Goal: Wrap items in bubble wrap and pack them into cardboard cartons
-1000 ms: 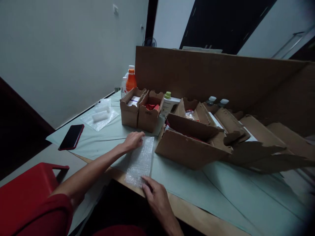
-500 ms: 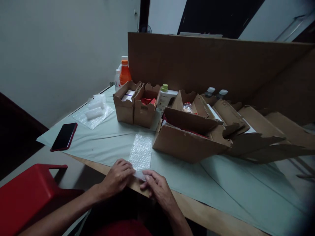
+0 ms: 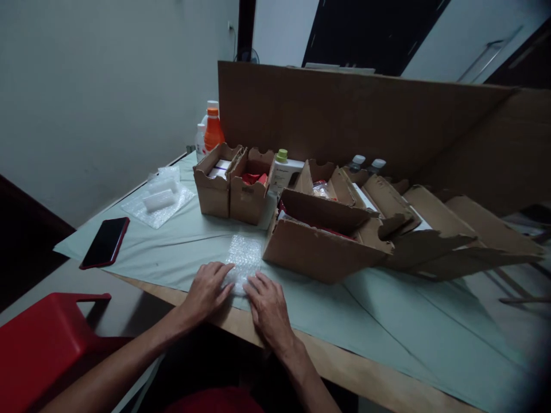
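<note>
A strip of clear bubble wrap (image 3: 244, 255) lies on the pale green cloth near the table's front edge. At its lower left edge rests my left hand (image 3: 208, 288), palm down, with thumb and forefinger spread apart on the plastic. My right hand (image 3: 269, 307) lies fairly flat on the lower right corner, fingers stretched forward. Between the two hands the near end of the strip looks folded or rolled over; its exact shape is partly hidden by my fingers.
A phone (image 3: 105, 242) and more bubble wrap with white rolls (image 3: 159, 199) lie to the left. Several cardboard bins (image 3: 322, 252) stand at the back and right, with an orange bottle (image 3: 213, 132) and a green-capped bottle (image 3: 286, 172). A red stool (image 3: 55, 338) is at lower left.
Both hands have slid forward along the strip, and its near end has moved away from the table edge. My right hand went from pinching the end to lying flatter on it.
</note>
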`<action>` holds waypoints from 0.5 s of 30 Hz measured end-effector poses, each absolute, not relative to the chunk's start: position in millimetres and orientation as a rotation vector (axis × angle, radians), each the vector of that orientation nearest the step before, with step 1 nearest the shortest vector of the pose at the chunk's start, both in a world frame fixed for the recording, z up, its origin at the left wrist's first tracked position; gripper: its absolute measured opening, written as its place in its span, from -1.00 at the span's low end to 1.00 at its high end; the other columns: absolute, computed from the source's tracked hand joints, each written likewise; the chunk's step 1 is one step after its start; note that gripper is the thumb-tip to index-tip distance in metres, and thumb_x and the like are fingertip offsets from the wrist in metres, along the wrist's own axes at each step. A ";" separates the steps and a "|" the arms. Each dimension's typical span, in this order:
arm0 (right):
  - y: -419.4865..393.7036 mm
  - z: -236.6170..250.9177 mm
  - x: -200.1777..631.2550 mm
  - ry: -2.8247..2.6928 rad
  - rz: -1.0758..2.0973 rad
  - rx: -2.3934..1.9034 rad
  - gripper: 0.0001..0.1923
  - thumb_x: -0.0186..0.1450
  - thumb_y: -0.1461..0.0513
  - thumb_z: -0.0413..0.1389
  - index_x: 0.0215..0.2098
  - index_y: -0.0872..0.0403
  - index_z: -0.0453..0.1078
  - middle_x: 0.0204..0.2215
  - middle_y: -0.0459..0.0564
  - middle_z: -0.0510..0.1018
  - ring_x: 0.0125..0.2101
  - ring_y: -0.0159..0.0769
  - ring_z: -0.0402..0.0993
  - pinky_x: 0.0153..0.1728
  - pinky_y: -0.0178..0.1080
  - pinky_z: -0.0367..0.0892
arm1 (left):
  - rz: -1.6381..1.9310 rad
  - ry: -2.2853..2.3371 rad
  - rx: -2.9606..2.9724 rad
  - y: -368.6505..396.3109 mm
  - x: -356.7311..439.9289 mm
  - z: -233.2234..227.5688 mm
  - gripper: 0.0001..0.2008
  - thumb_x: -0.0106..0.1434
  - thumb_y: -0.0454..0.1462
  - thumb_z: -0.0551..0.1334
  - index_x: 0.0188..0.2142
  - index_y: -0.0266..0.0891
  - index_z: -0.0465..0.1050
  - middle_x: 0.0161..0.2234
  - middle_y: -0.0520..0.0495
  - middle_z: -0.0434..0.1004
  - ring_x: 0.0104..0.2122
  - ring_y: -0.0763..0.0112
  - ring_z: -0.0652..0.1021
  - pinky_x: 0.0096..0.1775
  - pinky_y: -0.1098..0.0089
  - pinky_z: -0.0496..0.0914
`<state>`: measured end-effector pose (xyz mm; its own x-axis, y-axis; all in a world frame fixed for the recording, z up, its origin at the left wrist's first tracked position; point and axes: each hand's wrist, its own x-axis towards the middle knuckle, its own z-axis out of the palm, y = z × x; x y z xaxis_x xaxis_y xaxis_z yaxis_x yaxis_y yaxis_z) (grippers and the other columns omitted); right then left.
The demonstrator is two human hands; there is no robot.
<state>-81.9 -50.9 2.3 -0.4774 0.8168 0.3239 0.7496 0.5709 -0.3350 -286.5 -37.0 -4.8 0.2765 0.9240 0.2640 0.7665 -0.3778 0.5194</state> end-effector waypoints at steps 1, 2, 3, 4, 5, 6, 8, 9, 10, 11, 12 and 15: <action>-48.6 2.8 -82.4 -2.352 0.235 -1.246 -0.63 0.27 0.47 0.09 -0.02 0.05 0.48 0.01 0.06 0.59 0.13 0.00 0.37 0.06 0.01 0.28 | 0.816 1.519 2.313 -44.2 -288.3 -2.0 -0.61 0.31 -0.30 0.18 0.13 -0.26 0.40 0.01 -0.28 0.52 -0.03 0.06 0.49 0.03 0.04 0.36; -47.9 4.2 -82.4 -2.340 0.284 -1.235 -0.66 0.30 0.46 0.09 -0.04 0.04 0.49 -0.05 0.03 0.62 0.08 -0.05 0.41 0.05 -0.02 0.28 | 0.848 1.463 2.365 -51.6 -290.4 0.1 -0.61 0.31 -0.30 0.18 0.13 -0.25 0.39 0.04 -0.27 0.50 0.03 0.06 0.46 0.07 0.03 0.34; -48.6 6.4 -82.0 -2.327 0.342 -1.227 -0.70 0.32 0.44 0.09 -0.06 0.04 0.50 -0.11 0.01 0.64 0.02 -0.10 0.45 0.02 -0.06 0.28 | 0.860 1.390 2.404 -58.3 -292.4 1.5 -0.61 0.31 -0.33 0.17 0.14 -0.22 0.38 0.04 -0.24 0.50 0.05 0.08 0.44 0.10 0.03 0.31; -50.2 8.9 -81.2 -2.318 0.406 -1.222 -0.73 0.35 0.41 0.09 -0.08 0.03 0.50 -0.16 -0.02 0.65 -0.05 -0.16 0.49 -0.01 -0.10 0.29 | 0.853 1.326 2.415 -63.6 -294.2 1.8 -0.61 0.31 -0.36 0.15 0.13 -0.20 0.38 0.01 -0.21 0.52 0.04 0.12 0.45 0.11 0.04 0.31; -52.0 11.5 -80.4 -2.309 0.467 -1.222 -0.75 0.37 0.39 0.09 -0.08 0.02 0.51 -0.20 -0.04 0.65 -0.13 -0.21 0.51 -0.05 -0.13 0.30 | 0.836 1.292 2.396 -66.6 -295.5 1.0 -0.61 0.31 -0.39 0.13 0.12 -0.19 0.38 -0.05 -0.17 0.55 -0.01 0.16 0.47 0.09 0.08 0.33; -53.9 13.7 -79.5 -2.297 0.508 -1.234 -0.76 0.38 0.38 0.08 -0.07 0.02 0.50 -0.23 -0.05 0.65 -0.18 -0.24 0.51 -0.08 -0.16 0.31 | 0.822 1.289 2.359 -67.0 -296.2 -0.8 -0.61 0.31 -0.42 0.11 0.11 -0.18 0.39 -0.12 -0.14 0.58 -0.08 0.21 0.50 0.05 0.12 0.36; -56.8 16.3 -78.1 -2.259 0.477 -1.293 -0.74 0.38 0.37 0.08 -0.02 0.02 0.48 -0.20 -0.02 0.64 -0.18 -0.23 0.50 -0.09 -0.16 0.31 | 0.822 1.340 2.282 -60.5 -295.3 -6.3 -0.62 0.31 -0.42 0.10 0.09 -0.20 0.40 -0.20 -0.11 0.59 -0.19 0.26 0.53 -0.05 0.19 0.41; -57.7 16.4 -77.6 -2.235 0.408 -1.328 -0.72 0.38 0.36 0.08 0.01 0.03 0.46 -0.15 0.02 0.63 -0.14 -0.19 0.49 -0.07 -0.13 0.31 | 0.830 1.378 2.263 -54.6 -293.9 -9.2 -0.63 0.31 -0.41 0.11 0.09 -0.21 0.40 -0.19 -0.12 0.60 -0.20 0.25 0.54 -0.08 0.20 0.42; -58.3 15.9 -77.3 -2.216 0.323 -1.355 -0.71 0.37 0.34 0.09 0.04 0.04 0.44 -0.08 0.06 0.61 -0.08 -0.14 0.47 -0.05 -0.10 0.30 | 0.834 1.418 2.266 -48.0 -292.1 -11.8 -0.63 0.30 -0.40 0.13 0.09 -0.22 0.41 -0.17 -0.14 0.60 -0.18 0.23 0.55 -0.09 0.19 0.42; -58.5 14.7 -77.1 -2.209 0.241 -1.369 -0.70 0.36 0.33 0.10 0.05 0.05 0.43 -0.02 0.09 0.57 -0.02 -0.10 0.44 -0.01 -0.07 0.28 | 0.829 1.460 2.284 -41.8 -290.1 -13.7 -0.64 0.29 -0.39 0.14 0.08 -0.22 0.42 -0.15 -0.15 0.60 -0.17 0.21 0.55 -0.08 0.16 0.41; -58.3 13.1 -77.2 -2.221 0.177 -1.368 -0.69 0.35 0.32 0.12 0.06 0.05 0.42 0.04 0.11 0.53 0.03 -0.06 0.40 0.02 -0.04 0.26 | 0.817 1.503 2.308 -36.7 -288.4 -14.7 -0.65 0.29 -0.39 0.15 0.06 -0.22 0.43 -0.14 -0.16 0.59 -0.15 0.18 0.55 -0.07 0.14 0.41; -55.1 6.6 -78.9 -2.313 0.126 -1.320 -0.70 0.31 0.32 0.18 0.01 0.02 0.44 0.06 0.08 0.53 0.08 -0.03 0.36 0.06 -0.01 0.22 | 0.826 1.552 2.369 -33.7 -286.5 -13.2 -0.69 0.30 -0.34 0.18 0.04 -0.22 0.45 -0.07 -0.20 0.56 -0.08 0.12 0.52 -0.03 0.08 0.40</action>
